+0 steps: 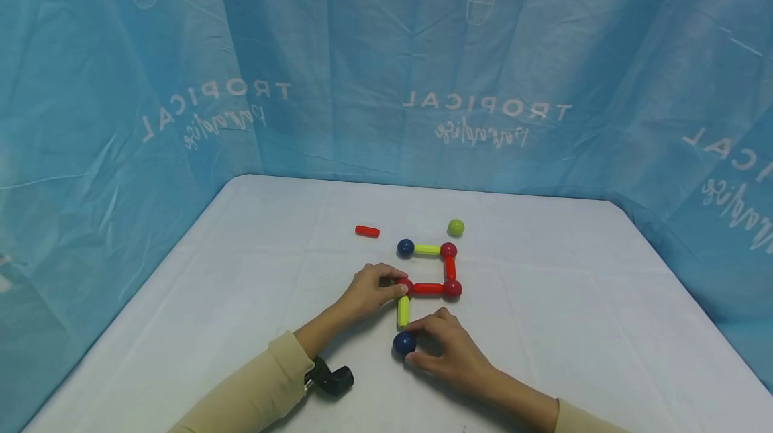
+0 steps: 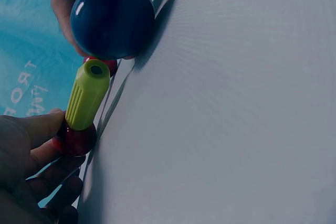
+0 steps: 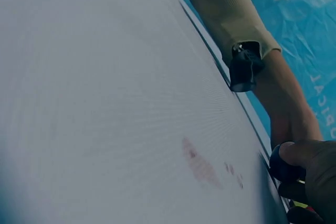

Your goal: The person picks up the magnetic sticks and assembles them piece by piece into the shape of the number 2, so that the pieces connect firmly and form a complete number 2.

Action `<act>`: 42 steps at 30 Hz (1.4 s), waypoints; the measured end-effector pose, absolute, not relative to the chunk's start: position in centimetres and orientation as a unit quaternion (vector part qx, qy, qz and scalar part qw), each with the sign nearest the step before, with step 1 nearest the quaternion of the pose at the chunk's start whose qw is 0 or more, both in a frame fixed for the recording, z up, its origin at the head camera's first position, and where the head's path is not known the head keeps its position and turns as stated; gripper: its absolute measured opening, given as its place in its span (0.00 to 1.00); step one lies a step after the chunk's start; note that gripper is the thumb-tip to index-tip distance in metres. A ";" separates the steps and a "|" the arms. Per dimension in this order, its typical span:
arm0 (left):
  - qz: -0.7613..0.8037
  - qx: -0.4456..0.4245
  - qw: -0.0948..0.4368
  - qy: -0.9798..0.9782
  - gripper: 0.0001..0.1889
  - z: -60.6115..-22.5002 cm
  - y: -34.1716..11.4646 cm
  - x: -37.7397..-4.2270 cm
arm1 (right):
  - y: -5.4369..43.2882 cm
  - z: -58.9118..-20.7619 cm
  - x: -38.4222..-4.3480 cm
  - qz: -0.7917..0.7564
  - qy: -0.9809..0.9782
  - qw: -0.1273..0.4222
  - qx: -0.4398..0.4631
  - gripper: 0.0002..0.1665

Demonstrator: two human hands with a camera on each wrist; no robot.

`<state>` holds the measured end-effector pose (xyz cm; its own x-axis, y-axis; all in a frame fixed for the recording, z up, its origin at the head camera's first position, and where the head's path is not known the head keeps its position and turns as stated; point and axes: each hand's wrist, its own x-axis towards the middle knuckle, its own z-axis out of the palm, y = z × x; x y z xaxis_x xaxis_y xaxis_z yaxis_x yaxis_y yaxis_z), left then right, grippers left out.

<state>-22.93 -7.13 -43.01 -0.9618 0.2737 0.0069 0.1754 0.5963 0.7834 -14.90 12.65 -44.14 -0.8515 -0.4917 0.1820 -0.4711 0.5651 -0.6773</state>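
My left hand (image 1: 370, 292) pinches a red ball (image 1: 405, 286) at a corner of a shape built from balls and rods. From that ball a yellow-green rod (image 1: 403, 312) points toward me; its free end has a round hole, seen in the left wrist view. Just short of that end, my right hand (image 1: 449, 352) holds a dark blue ball (image 1: 404, 343) between thumb and fingers. A red rod (image 1: 428, 289), more red balls (image 1: 452, 289), another yellow-green rod (image 1: 427, 250) and a second blue ball (image 1: 406, 248) make up the rest of the shape.
Behind the shape lie a loose red rod (image 1: 367, 231) and a loose green ball (image 1: 455, 227). A black camera (image 1: 333, 379) is strapped to the left wrist. Blue printed curtains (image 1: 374, 70) surround the white table (image 1: 543, 252) at the back and sides.
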 end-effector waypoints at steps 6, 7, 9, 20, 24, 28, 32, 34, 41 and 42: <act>0.434 0.128 0.052 0.890 0.14 -43.0 -7.1 -22.9 | 12.2 -44.4 -15.0 -0.366 0.888 -0.016 -0.278 0.25; 0.434 0.128 0.052 0.890 0.14 -43.0 -7.1 -22.9 | 12.1 -44.4 -15.0 -0.365 0.889 -0.020 -0.277 0.25; 0.432 0.131 0.052 0.891 0.14 -43.0 -7.1 -22.9 | 12.0 -44.4 -15.1 -0.362 0.891 -0.024 -0.273 0.25; 0.432 0.126 0.054 0.891 0.15 -42.9 -7.2 -22.8 | 11.9 -44.2 -15.4 -0.357 0.900 -0.010 -0.251 0.25; 0.431 0.129 0.053 0.892 0.15 -42.9 -7.3 -22.8 | 12.2 -43.8 -15.8 -0.360 0.901 -0.001 -0.241 0.25; 0.431 0.138 0.050 0.890 0.15 -43.0 -7.3 -22.9 | 12.7 -42.6 -17.0 -0.369 0.899 -0.029 -0.234 0.23; 0.433 0.142 0.049 0.889 0.15 -43.0 -7.5 -23.0 | 12.5 -40.9 -19.7 -0.364 0.896 -0.075 -0.243 0.22; 0.433 0.145 0.048 0.888 0.15 -43.0 -7.5 -23.0 | 12.1 -40.2 -21.6 -0.360 0.894 -0.093 -0.250 0.21; 0.432 0.155 0.043 0.888 0.16 -43.3 -7.4 -22.9 | 9.6 -39.2 -28.6 -0.341 0.907 -0.094 -0.229 0.22; 0.432 0.154 0.041 0.887 0.16 -43.3 -7.4 -22.9 | 9.2 -39.2 -29.4 -0.336 0.911 -0.093 -0.223 0.23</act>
